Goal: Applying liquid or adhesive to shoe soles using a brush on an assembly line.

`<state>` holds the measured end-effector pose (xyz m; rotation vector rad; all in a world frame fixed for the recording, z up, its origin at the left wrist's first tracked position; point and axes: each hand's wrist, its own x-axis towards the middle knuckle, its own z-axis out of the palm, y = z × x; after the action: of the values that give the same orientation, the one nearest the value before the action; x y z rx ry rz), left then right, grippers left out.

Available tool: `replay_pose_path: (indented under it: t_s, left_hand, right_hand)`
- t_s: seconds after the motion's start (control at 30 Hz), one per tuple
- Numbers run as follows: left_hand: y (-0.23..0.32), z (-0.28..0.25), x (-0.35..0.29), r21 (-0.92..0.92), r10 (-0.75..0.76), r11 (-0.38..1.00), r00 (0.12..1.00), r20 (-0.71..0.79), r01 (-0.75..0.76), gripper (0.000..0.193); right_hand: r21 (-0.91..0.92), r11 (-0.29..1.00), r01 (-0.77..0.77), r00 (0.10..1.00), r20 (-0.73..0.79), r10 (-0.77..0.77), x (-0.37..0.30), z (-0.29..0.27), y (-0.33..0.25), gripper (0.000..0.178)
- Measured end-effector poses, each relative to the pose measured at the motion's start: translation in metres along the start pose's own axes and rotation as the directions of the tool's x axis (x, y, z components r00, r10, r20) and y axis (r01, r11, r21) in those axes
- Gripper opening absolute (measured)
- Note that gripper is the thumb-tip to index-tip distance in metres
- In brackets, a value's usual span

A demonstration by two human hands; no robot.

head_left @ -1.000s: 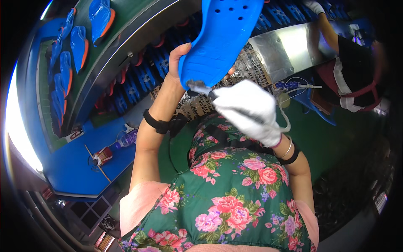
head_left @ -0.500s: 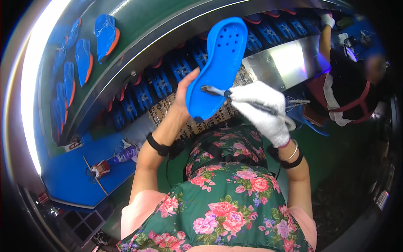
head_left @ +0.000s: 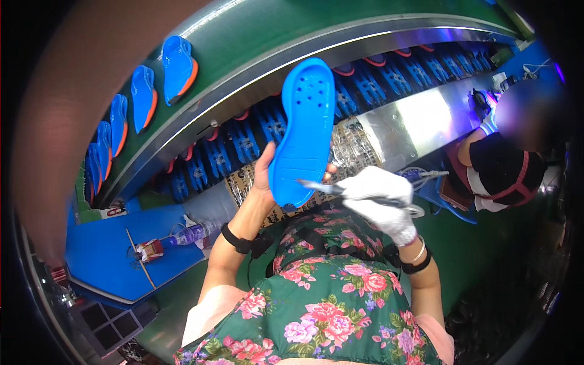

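My bare left hand (head_left: 262,177) holds up a blue shoe sole (head_left: 302,143) from beneath, its fingertips showing at the right edge. The sole stands lengthwise before me, with several small holes in its upper, wider part and faint lines across the lower part. In a white glove, my right hand (head_left: 383,198) is closed around a slim brush (head_left: 322,187) with a grey metal part and a dark handle. The brush tip lies over the lower part of the sole; whether it touches the surface is hard to tell. A thin looped tube shows beside the glove.
Behind the sole runs a curved metal-edged line with a row of blue soles (head_left: 243,143) on it. More blue-and-orange soles (head_left: 143,97) lie on the green belt (head_left: 274,21). At left stands a blue table (head_left: 100,249) with a purple bottle (head_left: 190,234). A co-worker (head_left: 502,146) sits at right.
The sole has come lower and stands more upright, turned slightly. My right hand with the brush has moved down, its tip now nearer the sole's lower end. The view has shifted.
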<state>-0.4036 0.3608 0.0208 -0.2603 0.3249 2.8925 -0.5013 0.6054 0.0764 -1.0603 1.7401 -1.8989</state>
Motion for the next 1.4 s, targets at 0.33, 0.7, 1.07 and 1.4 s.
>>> replay_pose_path:
  t_s: [0.33, 0.7, 1.07, 1.4]
  left_hand:
    - [0.130, 0.062, 0.051, 0.018, 0.472, 0.874, 0.857, 0.209, -0.486, 0.112]
    - [0.196, 0.028, 0.077, -0.291, 0.587, 0.762, 0.807, -0.068, -0.579, 0.095]
    - [0.141, 0.079, 0.050, 0.993, 0.972, -0.028, 0.230, 0.054, -0.115, 0.074]
    - [0.167, 0.081, 0.073, 0.962, 0.911, -0.173, 0.406, 0.075, 0.211, 0.119]
  right_hand:
    - [0.353, 0.870, -0.345, 0.867, -0.236, 0.440, -0.033, -0.003, 0.036, 0.022]
    - [0.294, 0.860, -0.416, 0.845, -0.225, 0.485, -0.044, 0.007, 0.061, 0.022]
    - [0.291, 0.838, -0.461, 0.815, -0.236, 0.530, -0.044, 0.003, 0.069, 0.020]
    - [0.223, 0.886, -0.406, 0.861, -0.231, 0.453, -0.043, 0.005, 0.074, 0.018]
